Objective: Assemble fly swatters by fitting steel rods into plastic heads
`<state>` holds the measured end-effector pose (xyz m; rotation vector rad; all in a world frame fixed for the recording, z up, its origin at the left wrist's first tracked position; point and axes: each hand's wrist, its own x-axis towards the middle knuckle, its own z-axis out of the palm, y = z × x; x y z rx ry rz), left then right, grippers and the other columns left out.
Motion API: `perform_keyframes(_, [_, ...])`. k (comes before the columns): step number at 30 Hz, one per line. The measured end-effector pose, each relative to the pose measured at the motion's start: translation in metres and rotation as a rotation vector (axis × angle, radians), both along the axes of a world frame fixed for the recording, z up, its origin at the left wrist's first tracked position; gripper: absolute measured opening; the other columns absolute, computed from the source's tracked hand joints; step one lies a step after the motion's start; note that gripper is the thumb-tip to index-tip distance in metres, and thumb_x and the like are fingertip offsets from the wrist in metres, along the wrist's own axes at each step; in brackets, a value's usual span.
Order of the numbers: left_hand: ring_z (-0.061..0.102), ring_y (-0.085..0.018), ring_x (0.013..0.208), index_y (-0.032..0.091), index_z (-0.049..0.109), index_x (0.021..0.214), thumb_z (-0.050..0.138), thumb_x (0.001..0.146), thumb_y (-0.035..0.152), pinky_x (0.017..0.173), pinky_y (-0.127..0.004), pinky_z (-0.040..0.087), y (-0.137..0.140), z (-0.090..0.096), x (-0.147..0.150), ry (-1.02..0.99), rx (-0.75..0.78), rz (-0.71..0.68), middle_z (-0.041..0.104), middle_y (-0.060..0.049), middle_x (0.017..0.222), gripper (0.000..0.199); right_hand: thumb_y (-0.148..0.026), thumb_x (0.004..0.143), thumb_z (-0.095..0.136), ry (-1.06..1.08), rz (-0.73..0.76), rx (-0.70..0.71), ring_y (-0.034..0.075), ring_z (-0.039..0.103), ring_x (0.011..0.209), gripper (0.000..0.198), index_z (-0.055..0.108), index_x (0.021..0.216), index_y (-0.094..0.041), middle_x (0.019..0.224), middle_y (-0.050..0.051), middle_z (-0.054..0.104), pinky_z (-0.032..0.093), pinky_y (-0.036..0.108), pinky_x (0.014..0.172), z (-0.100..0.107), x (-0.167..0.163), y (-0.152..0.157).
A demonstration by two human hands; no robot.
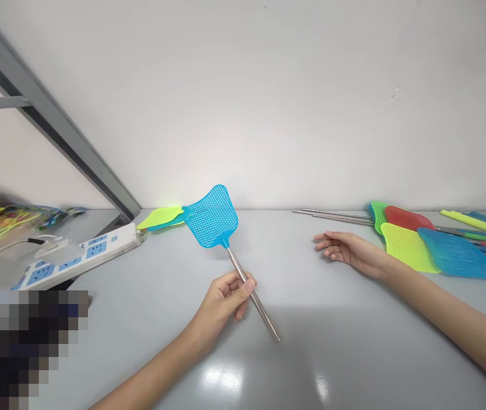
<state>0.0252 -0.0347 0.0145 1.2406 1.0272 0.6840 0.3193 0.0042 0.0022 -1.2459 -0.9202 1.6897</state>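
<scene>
A blue fly swatter [211,217] with a perforated head and a thin metal handle is held in my left hand [228,296]. Thumb and fingers pinch the handle about midway, and the head tilts up to the left. Out to the right, my right hand [345,252] is over the table with its fingers loosely stretched and nothing in them. Close beside it is a pile of fly swatters, with a yellow-green head [409,247], a red head [408,217] and another blue head [456,253]. Thin metal rods [337,217] stick out leftward from the pile.
Behind the held swatter lie a yellow swatter head [161,217] and a blue one, partly hidden. A white power strip [93,253] with plugs is at the left, near bagged colourful items [3,219]. A grey metal frame [54,114] slants along the wall. The lower left corner is pixelated.
</scene>
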Motion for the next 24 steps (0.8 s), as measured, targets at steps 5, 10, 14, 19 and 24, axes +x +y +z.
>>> perform_keyframes(5, [0.031, -0.004, 0.042, 0.015, 0.052, 0.080, 0.049, 0.076, 0.035, 0.045, -0.019, 0.025, 0.000, -0.003, 0.002, 0.002, 0.042, 0.019, 0.035, 0.007, 0.046, 0.021, -0.029, 0.076, 0.049, -0.034, -0.005, 0.021, 0.012, 0.056, 0.068, 0.023, 0.059, 0.089, -0.013, 0.088, 0.010, 0.060, 0.049, 0.022, 0.060, -0.005, 0.000, 0.002])
perform_keyframes(10, [0.032, -0.004, 0.041, 0.014, 0.053, 0.074, 0.054, 0.072, 0.035, 0.041, -0.018, 0.024, 0.000, -0.004, 0.004, 0.005, 0.043, 0.046, 0.034, 0.006, 0.046, 0.021, -0.032, 0.077, 0.049, -0.123, -0.019, 0.100, 0.014, 0.057, 0.069, 0.024, 0.060, 0.089, -0.014, 0.088, 0.010, 0.060, 0.049, 0.025, 0.059, 0.006, 0.003, 0.004])
perform_keyframes(14, [0.033, -0.004, 0.041, 0.014, 0.054, 0.072, 0.055, 0.071, 0.035, 0.041, -0.018, 0.025, 0.001, -0.006, 0.004, 0.010, 0.043, 0.034, 0.035, 0.006, 0.049, 0.021, -0.031, 0.076, 0.050, -0.218, -0.175, 0.227, 0.012, 0.057, 0.067, 0.023, 0.060, 0.089, -0.016, 0.088, 0.008, 0.060, 0.049, 0.022, 0.059, 0.027, 0.026, 0.010])
perform_keyframes(19, [0.034, -0.004, 0.043, 0.014, 0.054, 0.072, 0.055, 0.070, 0.037, 0.040, -0.017, 0.027, 0.001, -0.009, 0.002, 0.044, 0.050, 0.021, 0.037, 0.005, 0.053, 0.024, -0.031, 0.078, 0.047, -0.470, -0.476, 0.390, 0.010, 0.056, 0.063, 0.029, 0.059, 0.094, -0.010, 0.087, 0.012, 0.059, 0.047, 0.024, 0.061, 0.044, 0.079, 0.018])
perform_keyframes(24, [0.033, -0.004, 0.042, 0.014, 0.053, 0.073, 0.053, 0.072, 0.038, 0.041, -0.017, 0.026, 0.002, -0.009, 0.002, 0.060, 0.071, 0.004, 0.035, 0.006, 0.050, 0.024, -0.026, 0.080, 0.040, -0.755, -0.892, 0.435, 0.009, 0.057, 0.061, 0.034, 0.057, 0.099, -0.004, 0.093, 0.021, 0.057, 0.044, 0.025, 0.059, 0.040, 0.153, 0.013])
